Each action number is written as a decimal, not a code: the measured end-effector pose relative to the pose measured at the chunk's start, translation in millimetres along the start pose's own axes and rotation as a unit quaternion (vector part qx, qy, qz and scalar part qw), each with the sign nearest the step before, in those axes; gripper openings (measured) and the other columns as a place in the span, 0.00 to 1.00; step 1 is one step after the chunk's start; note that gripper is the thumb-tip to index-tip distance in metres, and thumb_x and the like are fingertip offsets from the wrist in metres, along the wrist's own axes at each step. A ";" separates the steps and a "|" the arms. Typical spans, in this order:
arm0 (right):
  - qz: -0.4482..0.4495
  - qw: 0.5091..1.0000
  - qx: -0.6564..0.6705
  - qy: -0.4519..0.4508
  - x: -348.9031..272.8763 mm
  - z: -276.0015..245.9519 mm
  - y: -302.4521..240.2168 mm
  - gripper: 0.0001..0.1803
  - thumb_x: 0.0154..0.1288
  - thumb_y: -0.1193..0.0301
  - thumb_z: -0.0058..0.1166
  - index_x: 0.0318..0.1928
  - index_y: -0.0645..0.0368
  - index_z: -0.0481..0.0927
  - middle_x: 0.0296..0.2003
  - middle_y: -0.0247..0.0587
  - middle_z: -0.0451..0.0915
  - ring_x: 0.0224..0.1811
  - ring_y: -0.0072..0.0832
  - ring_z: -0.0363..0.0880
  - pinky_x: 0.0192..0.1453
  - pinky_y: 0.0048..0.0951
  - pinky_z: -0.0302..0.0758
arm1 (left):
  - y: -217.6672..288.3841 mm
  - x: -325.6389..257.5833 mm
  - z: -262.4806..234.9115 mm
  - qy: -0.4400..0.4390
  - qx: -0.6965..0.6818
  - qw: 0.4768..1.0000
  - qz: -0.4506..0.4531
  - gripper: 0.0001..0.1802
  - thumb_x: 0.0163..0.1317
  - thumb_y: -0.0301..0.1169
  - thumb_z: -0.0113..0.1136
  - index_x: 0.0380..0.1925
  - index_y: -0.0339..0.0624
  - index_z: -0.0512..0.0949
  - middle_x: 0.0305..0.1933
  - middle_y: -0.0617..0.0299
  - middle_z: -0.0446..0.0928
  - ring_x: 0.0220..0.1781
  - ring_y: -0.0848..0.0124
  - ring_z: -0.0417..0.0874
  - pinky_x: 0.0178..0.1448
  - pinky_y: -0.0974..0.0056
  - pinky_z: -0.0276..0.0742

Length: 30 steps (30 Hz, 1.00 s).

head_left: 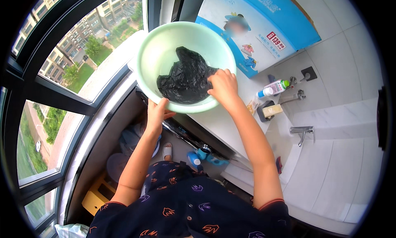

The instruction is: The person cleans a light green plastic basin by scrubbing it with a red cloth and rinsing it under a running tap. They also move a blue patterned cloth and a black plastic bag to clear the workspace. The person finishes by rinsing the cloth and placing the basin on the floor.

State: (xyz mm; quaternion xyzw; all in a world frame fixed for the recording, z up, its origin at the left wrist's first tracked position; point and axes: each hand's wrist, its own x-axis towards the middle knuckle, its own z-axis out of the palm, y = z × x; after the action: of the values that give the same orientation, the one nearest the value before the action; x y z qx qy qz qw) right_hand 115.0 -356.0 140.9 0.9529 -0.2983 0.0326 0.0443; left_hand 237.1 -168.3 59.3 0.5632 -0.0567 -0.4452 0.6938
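Left hand (155,117) grips green tub (154,52) | right hand (225,88) seems to pinch black bag (187,79) | tugging hard, we could tip tub

Basin (153,52) partly hidden by black plastic (185,81)

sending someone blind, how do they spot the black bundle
Beside the window, find the pale green basin. Inside lies the black bundle, its right edge at the wearer's right hand. Its dark, crumpled surface sets it apart from the smooth basin.
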 end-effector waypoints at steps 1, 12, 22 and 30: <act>-0.002 0.997 -0.063 -0.044 9.8 6.4 -2.8 0.09 0.47 0.73 0.64 0.33 0.52 0.86 0.37 0.37 0.78 0.49 0.35 0.72 0.54 0.33 0.66 | -2.5 0.1 -2.9 -0.005 -0.003 1.000 0.004 0.27 0.58 0.34 0.50 0.58 0.39 0.60 0.46 0.55 0.75 0.38 0.65 0.84 0.34 0.66 0.83; -0.059 0.997 0.055 0.009 -1.7 1.6 11.2 0.02 0.57 0.75 0.55 0.30 0.56 0.81 0.36 0.40 0.78 0.46 0.37 0.73 0.52 0.37 0.69 | -20.1 -31.9 -0.9 0.014 -0.041 0.998 0.054 0.27 0.55 0.27 0.49 0.57 0.36 0.62 0.45 0.54 0.75 0.36 0.67 0.83 0.30 0.67 0.83; 0.199 0.776 0.595 -0.057 -95.1 -59.8 69.6 0.09 0.69 0.68 0.49 0.43 0.59 0.74 0.32 0.32 0.79 0.34 0.18 0.76 0.39 0.20 0.66 | -33.0 -83.4 -4.0 -0.001 -0.040 0.999 0.023 0.28 0.55 0.25 0.49 0.58 0.35 0.60 0.47 0.52 0.74 0.39 0.64 0.83 0.32 0.66 0.83; 0.286 0.647 0.706 0.025 -193.0 -48.7 121.9 0.07 0.69 0.71 0.47 0.46 0.57 0.71 0.33 0.28 0.75 0.33 0.18 0.71 0.37 0.18 0.64 | -46.5 -129.7 13.2 -0.020 -0.023 0.999 0.020 0.28 0.54 0.25 0.47 0.57 0.33 0.59 0.46 0.50 0.73 0.36 0.63 0.84 0.29 0.65 0.84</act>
State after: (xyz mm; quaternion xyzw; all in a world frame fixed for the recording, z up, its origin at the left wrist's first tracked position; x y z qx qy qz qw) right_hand -114.6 -341.5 180.2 0.5617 -0.4412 0.2681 -0.6465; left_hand 126.1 -88.1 80.2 0.5370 -0.0719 -0.4441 0.7136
